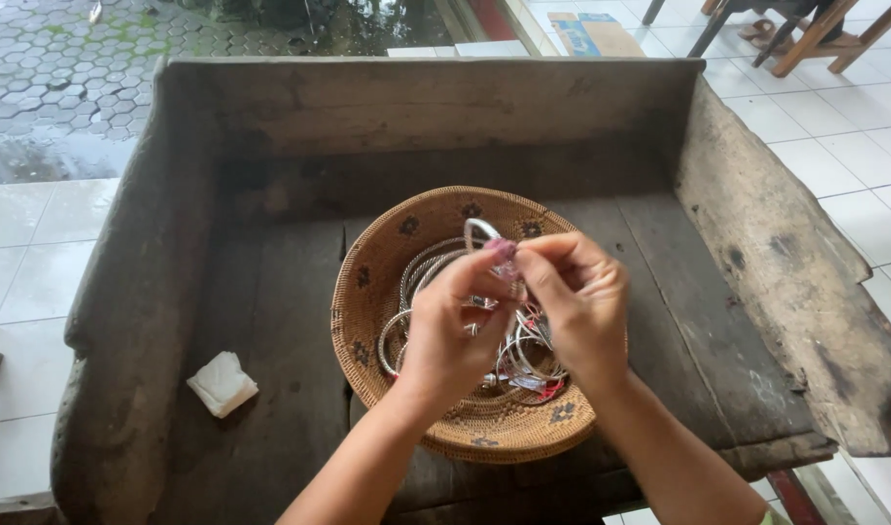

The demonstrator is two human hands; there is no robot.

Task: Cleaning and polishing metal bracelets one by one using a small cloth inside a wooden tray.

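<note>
Head view: worn wooden desk [270, 311] with raised sides carries a woven basket [372, 282] of silver bangles [421, 272]; a crumpled white tissue [223, 383] lies well left of it. Both hands hide much of the basket's contents. Left hand [452, 331] and right hand [576, 297] meet above the basket, fingertips pinched shut on one silver bangle [481, 229]; a small pinkish bit at the pinch is unclear.

free: tray floor [270, 321] left | blocked: basket [367, 292], tissue [222, 384]

One head-worn camera looks steeply down and forward, close over a wooden tray [270, 321] on a tiled floor [854, 136].
</note>
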